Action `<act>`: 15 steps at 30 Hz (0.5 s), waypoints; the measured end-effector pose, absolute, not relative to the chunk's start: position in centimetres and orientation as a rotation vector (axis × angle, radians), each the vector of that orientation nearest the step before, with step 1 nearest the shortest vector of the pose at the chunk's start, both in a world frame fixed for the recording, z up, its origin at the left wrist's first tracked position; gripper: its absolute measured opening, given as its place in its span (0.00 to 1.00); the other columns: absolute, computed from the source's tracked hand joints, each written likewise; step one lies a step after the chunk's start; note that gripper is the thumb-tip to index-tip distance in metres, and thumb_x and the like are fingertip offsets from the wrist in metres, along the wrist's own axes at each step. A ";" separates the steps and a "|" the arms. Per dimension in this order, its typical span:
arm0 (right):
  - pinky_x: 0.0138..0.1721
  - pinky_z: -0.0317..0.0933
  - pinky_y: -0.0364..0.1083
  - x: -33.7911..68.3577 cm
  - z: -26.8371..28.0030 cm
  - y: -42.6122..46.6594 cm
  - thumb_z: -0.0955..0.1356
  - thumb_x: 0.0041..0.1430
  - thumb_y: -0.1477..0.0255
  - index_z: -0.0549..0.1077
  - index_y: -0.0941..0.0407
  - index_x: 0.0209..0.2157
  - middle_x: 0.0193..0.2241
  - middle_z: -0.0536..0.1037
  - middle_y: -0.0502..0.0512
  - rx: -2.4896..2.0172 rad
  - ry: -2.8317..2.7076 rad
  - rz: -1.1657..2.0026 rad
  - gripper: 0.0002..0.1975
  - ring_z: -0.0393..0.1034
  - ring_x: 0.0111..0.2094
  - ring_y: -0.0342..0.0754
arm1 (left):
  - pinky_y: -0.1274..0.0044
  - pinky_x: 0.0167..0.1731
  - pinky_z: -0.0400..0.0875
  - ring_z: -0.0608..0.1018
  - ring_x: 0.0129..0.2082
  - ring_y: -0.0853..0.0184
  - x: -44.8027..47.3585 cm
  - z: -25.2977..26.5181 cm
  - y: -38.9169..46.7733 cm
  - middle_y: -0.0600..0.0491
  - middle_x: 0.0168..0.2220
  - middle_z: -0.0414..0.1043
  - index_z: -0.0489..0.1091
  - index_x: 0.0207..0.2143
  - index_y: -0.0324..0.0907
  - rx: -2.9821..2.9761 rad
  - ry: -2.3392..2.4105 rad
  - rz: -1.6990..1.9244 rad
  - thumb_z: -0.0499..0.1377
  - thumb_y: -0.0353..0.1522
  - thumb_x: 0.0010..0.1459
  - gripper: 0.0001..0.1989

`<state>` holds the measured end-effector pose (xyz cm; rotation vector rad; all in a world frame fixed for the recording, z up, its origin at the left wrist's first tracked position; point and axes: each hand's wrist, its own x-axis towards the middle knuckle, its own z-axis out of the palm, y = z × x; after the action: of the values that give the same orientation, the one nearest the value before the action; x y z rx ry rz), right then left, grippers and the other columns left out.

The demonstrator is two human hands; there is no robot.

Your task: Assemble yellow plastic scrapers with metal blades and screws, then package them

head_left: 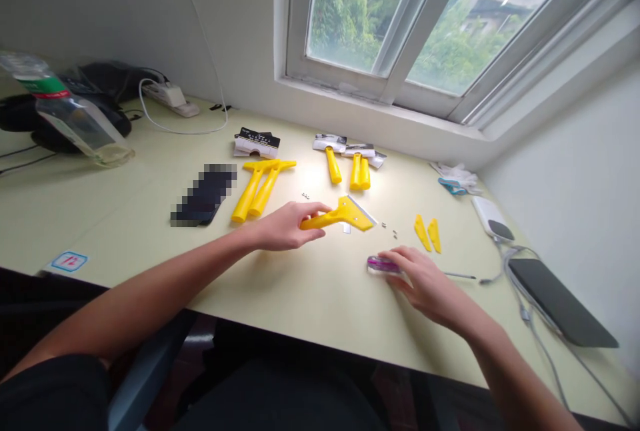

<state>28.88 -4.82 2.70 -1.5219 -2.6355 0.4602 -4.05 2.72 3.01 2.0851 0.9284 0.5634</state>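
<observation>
My left hand [287, 226] is closed round the handle of a yellow scraper [354, 213]. The scraper's wide head points right, with a metal blade along its far edge. To the right, my right hand [425, 278] grips the clear purple handle of a screwdriver [383, 264], whose thin shaft comes out beyond the hand towards the right. Small screws [384, 225] lie between the scraper head and two yellow triangular plates [423, 232]. A few more small metal pieces [305, 196] rest behind my left hand. Beneath the scraper head shows a small pale rectangle [347, 228].
Two yellow scraper handles [255, 188] lie at left beside a dark phone [205, 194]. Several scrapers in packaging [357, 168] lie near the window. A tilted bottle [80, 118] stands far left. At right are a white device [493, 218], cables and a dark slab [563, 301].
</observation>
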 end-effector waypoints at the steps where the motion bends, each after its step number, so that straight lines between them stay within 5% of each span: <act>1: 0.46 0.67 0.53 28.8 2.8 -5.1 0.61 0.65 0.70 0.72 0.51 0.47 0.45 0.73 0.59 -1.506 -2.688 0.442 0.13 0.70 0.45 0.51 | 0.71 0.40 0.71 0.77 0.40 0.63 -4.0 2.7 2.5 0.48 0.46 0.73 0.64 0.58 0.46 2.250 0.952 0.541 0.57 0.37 0.61 0.23; 7: 0.27 0.65 0.46 28.8 9.3 -5.3 0.67 0.60 0.66 0.70 0.53 0.37 0.30 0.72 0.54 -1.450 -2.599 0.244 0.06 0.68 0.27 0.46 | 0.78 0.27 0.63 0.74 0.33 0.66 -3.4 1.6 0.7 0.51 0.38 0.72 0.62 0.60 0.52 2.884 0.924 0.336 0.54 0.29 0.62 0.24; 12: 0.11 0.57 0.43 27.5 12.6 -3.3 0.69 0.55 0.71 0.67 0.53 0.37 0.27 0.77 0.52 -0.984 -1.752 0.545 0.09 0.66 0.16 0.45 | 0.77 0.24 0.56 0.70 0.30 0.68 -3.2 1.5 0.3 0.52 0.33 0.69 0.62 0.59 0.55 3.031 0.810 0.228 0.52 0.29 0.63 0.23; 15: 0.10 0.58 0.44 26.0 10.7 -1.0 0.69 0.53 0.73 0.65 0.54 0.37 0.23 0.77 0.50 -0.777 -1.407 0.530 0.10 0.67 0.14 0.47 | 0.76 0.23 0.54 0.69 0.30 0.67 -3.2 1.6 0.3 0.52 0.33 0.68 0.65 0.57 0.55 3.037 0.770 0.167 0.51 0.28 0.63 0.21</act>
<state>26.00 -1.03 10.70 -0.7768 -1.4068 0.5302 -3.18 0.25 1.64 3.0372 0.7702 0.1670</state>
